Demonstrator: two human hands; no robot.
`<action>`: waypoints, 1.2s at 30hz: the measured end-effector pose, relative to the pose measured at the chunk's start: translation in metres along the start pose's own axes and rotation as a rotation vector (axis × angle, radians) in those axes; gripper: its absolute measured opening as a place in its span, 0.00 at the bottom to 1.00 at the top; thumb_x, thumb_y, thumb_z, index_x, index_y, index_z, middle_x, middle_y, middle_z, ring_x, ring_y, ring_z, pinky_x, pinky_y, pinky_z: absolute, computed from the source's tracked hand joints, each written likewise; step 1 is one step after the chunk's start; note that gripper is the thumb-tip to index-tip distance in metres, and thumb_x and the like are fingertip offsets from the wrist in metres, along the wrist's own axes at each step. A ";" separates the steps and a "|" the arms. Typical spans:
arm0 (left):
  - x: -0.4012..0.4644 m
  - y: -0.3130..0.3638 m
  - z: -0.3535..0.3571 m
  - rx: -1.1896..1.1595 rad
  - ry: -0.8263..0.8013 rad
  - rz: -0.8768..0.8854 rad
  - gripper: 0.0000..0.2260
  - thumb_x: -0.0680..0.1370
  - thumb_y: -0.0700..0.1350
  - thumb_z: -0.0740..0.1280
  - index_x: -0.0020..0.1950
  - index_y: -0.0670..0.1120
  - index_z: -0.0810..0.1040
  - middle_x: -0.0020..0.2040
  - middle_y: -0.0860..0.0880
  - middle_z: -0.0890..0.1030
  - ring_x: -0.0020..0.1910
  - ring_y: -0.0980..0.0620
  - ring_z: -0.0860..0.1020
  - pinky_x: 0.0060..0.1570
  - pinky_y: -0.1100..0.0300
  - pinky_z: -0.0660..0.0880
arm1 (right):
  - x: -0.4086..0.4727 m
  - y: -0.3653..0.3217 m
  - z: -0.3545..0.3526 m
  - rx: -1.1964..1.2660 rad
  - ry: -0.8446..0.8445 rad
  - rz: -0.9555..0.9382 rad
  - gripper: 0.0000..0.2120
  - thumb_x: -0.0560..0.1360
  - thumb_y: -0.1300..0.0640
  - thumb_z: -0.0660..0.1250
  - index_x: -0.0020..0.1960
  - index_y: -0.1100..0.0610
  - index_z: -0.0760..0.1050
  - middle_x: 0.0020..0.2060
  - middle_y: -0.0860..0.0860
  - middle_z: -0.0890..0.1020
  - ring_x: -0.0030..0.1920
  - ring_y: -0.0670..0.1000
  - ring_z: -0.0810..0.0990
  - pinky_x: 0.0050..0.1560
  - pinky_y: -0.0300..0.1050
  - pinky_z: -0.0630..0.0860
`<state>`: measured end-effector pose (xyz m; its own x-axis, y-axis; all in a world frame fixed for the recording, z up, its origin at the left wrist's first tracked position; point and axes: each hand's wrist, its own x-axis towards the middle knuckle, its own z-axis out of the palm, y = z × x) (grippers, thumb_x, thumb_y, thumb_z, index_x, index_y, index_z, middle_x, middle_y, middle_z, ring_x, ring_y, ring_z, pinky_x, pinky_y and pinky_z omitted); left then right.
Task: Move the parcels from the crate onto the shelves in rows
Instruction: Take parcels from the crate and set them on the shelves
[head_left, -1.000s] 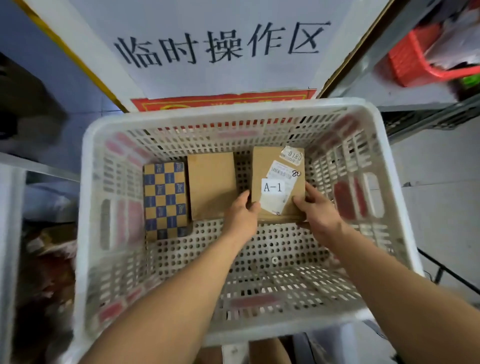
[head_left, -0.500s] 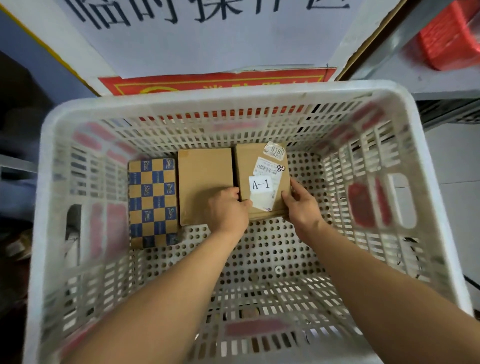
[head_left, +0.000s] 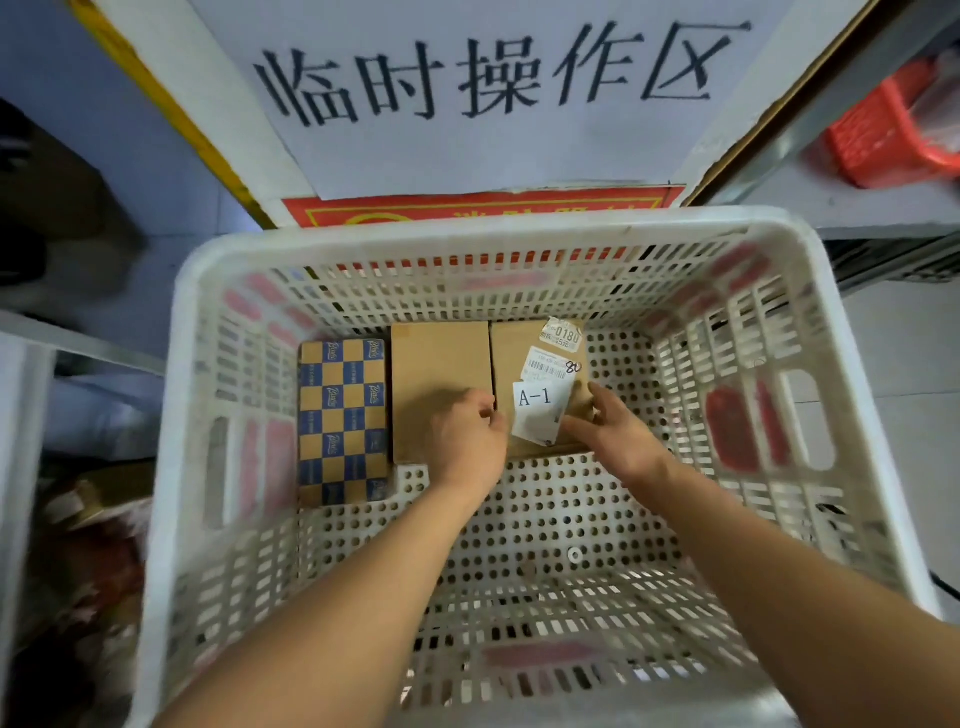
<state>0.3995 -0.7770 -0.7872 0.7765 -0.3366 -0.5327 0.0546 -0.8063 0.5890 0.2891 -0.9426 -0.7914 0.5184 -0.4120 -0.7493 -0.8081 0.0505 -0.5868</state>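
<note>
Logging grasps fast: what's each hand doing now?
Left hand: grips the labelled parcel's left edge.
Right hand: grips its right edge.

White perforated plastic crate (head_left: 218, 291), faded red patches on its walls. Inside, far left, a blue-and-tan checkered cardboard box (head_left: 343, 415); beside it a plain brown cardboard box (head_left: 439, 358); right, a brown cardboard parcel (head_left: 519, 348) with white labels, black "A-1". Far right, a red plastic basket (head_left: 878, 140).
</note>
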 end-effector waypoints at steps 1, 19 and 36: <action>-0.006 0.001 -0.012 -0.030 0.006 0.017 0.11 0.84 0.49 0.66 0.65 0.51 0.81 0.60 0.53 0.83 0.60 0.51 0.79 0.59 0.56 0.77 | -0.013 -0.010 -0.002 -0.021 0.007 -0.017 0.34 0.79 0.46 0.72 0.81 0.46 0.63 0.73 0.48 0.76 0.67 0.52 0.79 0.57 0.45 0.77; -0.248 -0.008 -0.327 -0.139 0.263 0.111 0.06 0.82 0.50 0.69 0.58 0.52 0.82 0.52 0.56 0.84 0.46 0.60 0.81 0.47 0.62 0.80 | -0.308 -0.257 0.079 -0.633 -0.101 -0.558 0.21 0.83 0.47 0.66 0.75 0.49 0.73 0.68 0.48 0.80 0.66 0.49 0.79 0.69 0.52 0.77; -0.557 -0.129 -0.477 -0.290 1.188 -0.373 0.19 0.81 0.54 0.71 0.70 0.51 0.79 0.64 0.51 0.83 0.61 0.54 0.81 0.59 0.62 0.75 | -0.514 -0.388 0.328 -0.804 -0.788 -1.182 0.15 0.82 0.55 0.71 0.66 0.41 0.75 0.59 0.40 0.82 0.61 0.39 0.81 0.65 0.41 0.76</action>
<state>0.2592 -0.2540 -0.2766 0.7580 0.6465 0.0861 0.4071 -0.5722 0.7119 0.4278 -0.4516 -0.2796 0.7223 0.6783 -0.1350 0.3214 -0.5021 -0.8029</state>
